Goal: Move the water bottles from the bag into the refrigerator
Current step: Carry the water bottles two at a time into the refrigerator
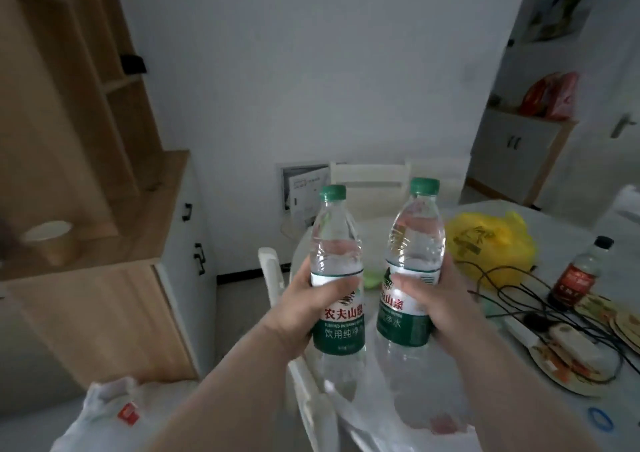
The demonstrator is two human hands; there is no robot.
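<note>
Floor (239,299) lane open between wooden cabinet (104,296), left, and white chair (270,278). Surface (585,226) right side crowded: yellow bag (491,240), cables (519,287), dark bottle (575,275), plates (571,361). Clear bag (381,417) slumped at near edge.

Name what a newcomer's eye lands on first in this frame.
Two clear water bottles with green caps are held up mid-frame: the left hand grips the left bottle, and the right hand grips the right bottle. Behind them to the right, a bright yellow bag lies on the white table, with a dark bottle standing further right.
</note>
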